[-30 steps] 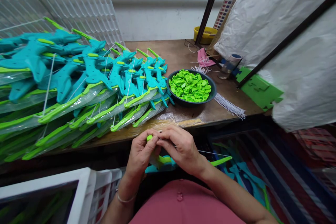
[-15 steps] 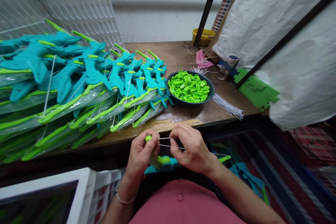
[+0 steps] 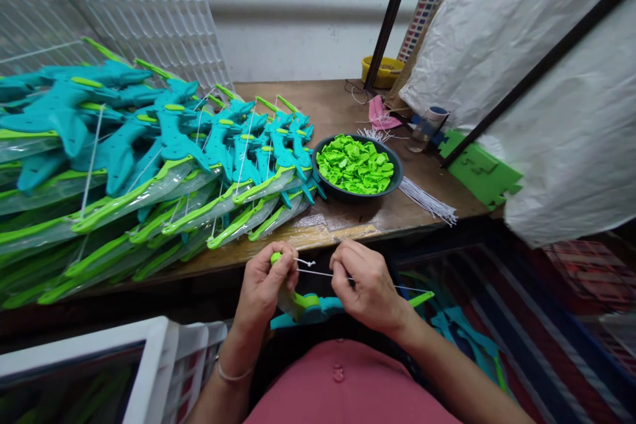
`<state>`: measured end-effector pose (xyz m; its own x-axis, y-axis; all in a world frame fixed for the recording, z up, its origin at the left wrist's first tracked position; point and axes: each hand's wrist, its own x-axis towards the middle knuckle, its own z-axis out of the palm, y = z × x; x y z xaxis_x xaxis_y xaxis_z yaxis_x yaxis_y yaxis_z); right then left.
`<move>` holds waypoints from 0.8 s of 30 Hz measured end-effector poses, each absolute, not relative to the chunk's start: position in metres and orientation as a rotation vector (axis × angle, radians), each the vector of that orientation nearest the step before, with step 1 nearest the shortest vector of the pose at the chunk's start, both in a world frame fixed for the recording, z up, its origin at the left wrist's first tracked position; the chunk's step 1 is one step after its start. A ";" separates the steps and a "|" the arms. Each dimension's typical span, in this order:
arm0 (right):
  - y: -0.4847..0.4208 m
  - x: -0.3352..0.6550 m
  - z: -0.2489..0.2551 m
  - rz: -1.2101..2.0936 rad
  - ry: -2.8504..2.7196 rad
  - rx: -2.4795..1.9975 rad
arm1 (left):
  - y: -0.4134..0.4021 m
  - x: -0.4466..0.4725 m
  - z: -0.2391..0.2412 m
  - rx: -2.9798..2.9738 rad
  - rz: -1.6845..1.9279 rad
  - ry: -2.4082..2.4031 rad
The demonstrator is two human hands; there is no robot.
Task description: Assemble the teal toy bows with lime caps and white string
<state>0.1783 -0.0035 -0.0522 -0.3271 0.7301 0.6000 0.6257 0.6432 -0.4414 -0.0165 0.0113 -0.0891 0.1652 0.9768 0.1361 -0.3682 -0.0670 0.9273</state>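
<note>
My left hand is closed round the green tip of a teal and green toy bow held in front of my lap, below the table edge. My right hand pinches a thin white string that runs from that tip to the right. A short knotted end of the string sticks out beside my left thumb. The bow's other green limb pokes out to the right behind my right wrist.
A big pile of strung teal and green bows covers the left of the wooden table. A dark bowl of green plastic pieces and a bundle of white strings lie right of it. White crates stand at lower left.
My hands were together at the bow's tip; my right hand has since pulled away to the right, drawing the white string out taut.
</note>
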 end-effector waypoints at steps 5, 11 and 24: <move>-0.016 0.178 -0.065 0.350 -2.032 -1.075 | 0.016 -0.014 -0.091 1.036 1.296 0.740; -0.025 0.167 -0.083 0.358 -2.246 -1.151 | 0.016 -0.010 -0.087 0.953 1.347 0.682; -0.045 0.177 -0.067 -0.151 -2.073 -0.866 | 0.094 -0.087 -0.037 0.483 2.228 0.562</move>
<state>0.1775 -0.0455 -0.0674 -0.3883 0.5252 0.7572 0.6291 0.7515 -0.1986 -0.0865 0.0939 -0.0369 -0.6290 0.7605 0.1612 -0.5931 -0.6035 0.5329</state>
